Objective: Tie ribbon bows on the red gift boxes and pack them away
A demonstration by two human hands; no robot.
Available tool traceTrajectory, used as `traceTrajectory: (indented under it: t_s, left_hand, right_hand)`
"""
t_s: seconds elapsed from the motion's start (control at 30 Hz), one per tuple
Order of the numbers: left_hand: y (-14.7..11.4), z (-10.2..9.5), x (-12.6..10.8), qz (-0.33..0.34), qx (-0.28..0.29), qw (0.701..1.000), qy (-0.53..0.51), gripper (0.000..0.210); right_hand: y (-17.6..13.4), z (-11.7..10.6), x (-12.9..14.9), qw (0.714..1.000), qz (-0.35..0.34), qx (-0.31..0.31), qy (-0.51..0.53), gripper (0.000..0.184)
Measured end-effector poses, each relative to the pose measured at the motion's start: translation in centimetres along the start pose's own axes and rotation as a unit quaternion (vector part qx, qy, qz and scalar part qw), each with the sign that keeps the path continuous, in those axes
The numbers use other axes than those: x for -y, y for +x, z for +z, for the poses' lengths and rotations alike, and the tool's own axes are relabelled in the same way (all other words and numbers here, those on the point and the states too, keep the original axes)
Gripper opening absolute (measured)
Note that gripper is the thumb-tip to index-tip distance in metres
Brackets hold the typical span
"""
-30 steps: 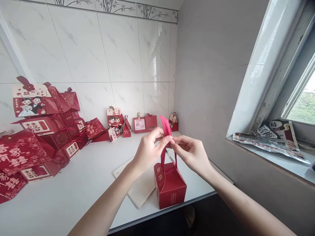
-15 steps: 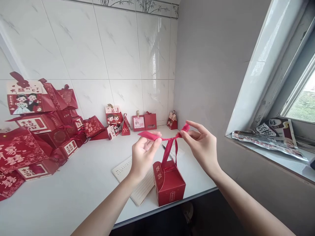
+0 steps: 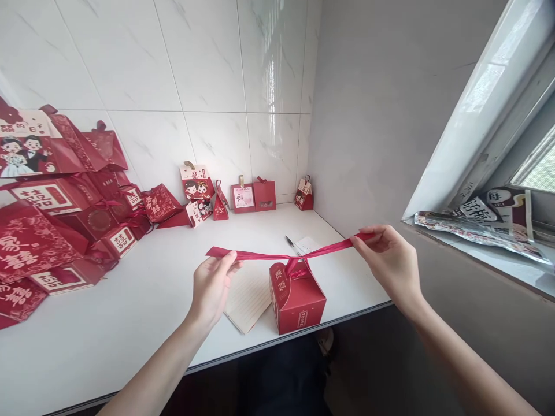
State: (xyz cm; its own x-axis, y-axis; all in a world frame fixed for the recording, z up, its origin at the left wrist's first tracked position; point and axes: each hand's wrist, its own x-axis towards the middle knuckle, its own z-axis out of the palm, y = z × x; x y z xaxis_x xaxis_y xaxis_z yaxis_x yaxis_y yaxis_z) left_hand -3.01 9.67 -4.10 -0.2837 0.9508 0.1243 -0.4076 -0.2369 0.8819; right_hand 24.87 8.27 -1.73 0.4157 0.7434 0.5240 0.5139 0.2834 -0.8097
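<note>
While left hand (image 3: 211, 288) and right hand (image 3: 392, 267) pinch the ribbon (image 3: 262, 255), a box (image 3: 300, 303) partly hides a notebook (image 3: 248, 303).

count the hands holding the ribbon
2. The left hand pinches the ribbon near one end, left of the red box; the right hand pinches it near the other, to the right.

One left hand (image 3: 211, 292), one right hand (image 3: 392, 267), one ribbon (image 3: 329, 248), one ribboned box (image 3: 300, 301), one notebook (image 3: 248, 303), one pen (image 3: 292, 244), one window (image 3: 540, 159). Piled boxes (image 3: 39, 240), left side: at least eight; overlap prevents an exact count. Corner box (image 3: 306, 199), standing alone: one.
</note>
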Motion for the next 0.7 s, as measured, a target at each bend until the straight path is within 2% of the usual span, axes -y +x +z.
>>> traceTrajectory:
  t_s: [0.23, 0.7]
  left_hand:
    - [-0.6, -2.7, 0.2, -0.028, -0.017, 0.998, 0.051, 0.025]
    - [-0.9, -6.3, 1.9, -0.081, -0.060, 0.989, 0.107, 0.021]
  right_hand:
    - [-0.4, -2.0, -1.0, 0.998, 0.019, 0.024, -0.054, 0.030]
    - [-1.0, -3.5, -3.8, 0.989, 0.063, 0.047, -0.129, 0.037]
